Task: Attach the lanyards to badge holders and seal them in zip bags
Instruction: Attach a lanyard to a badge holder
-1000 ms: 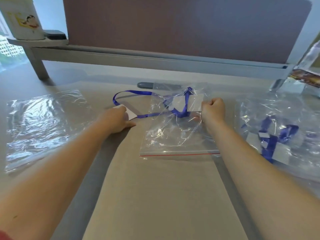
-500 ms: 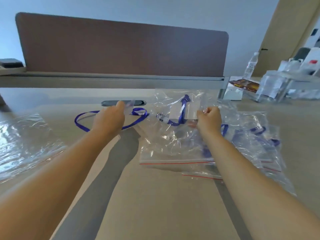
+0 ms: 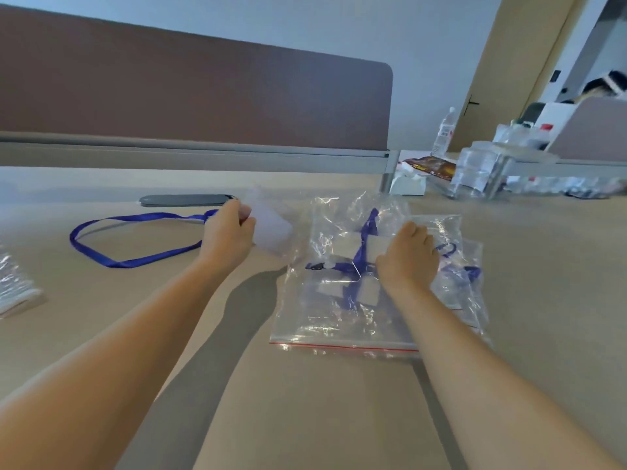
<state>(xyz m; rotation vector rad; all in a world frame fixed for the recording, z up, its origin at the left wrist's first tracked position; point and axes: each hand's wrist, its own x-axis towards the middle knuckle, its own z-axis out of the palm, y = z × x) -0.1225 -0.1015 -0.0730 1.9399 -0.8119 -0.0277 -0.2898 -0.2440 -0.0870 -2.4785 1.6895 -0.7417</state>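
Nearest, both forearms reach out over the table (image 3: 305, 418), the left one angling in from the lower left, the right one from the lower right. Just beyond them lies a filled bag (image 3: 342, 310), its red zip line toward the person and its closed bottom away; a folded blue lanyard and pale badge holders show through the film. It rests on other packed bags (image 3: 464, 266) that stick out to the right, so this looks like the stack of finished work, kept on the right side, clear of the assembly area.

The right hand (image 3: 407, 262) lies palm down on the top bag, fingers loosely together and curved, apparently pressing it flat onto the stack; whether the fingertips grip any film I cannot tell.

Further left and a little beyond, the left hand (image 3: 227, 237) is curled, thumb against fingers, pinching a frosted holder (image 3: 271, 232) lifted just off the table, blurred. The loose lanyard (image 3: 132, 239) trails from that hand to the left in an open loop on the tabletop, so the next set seems to be in hand and not yet bagged. Empty bags (image 3: 13, 283) wait at the far left edge. Behind everything stands a brown divider (image 3: 190, 93).
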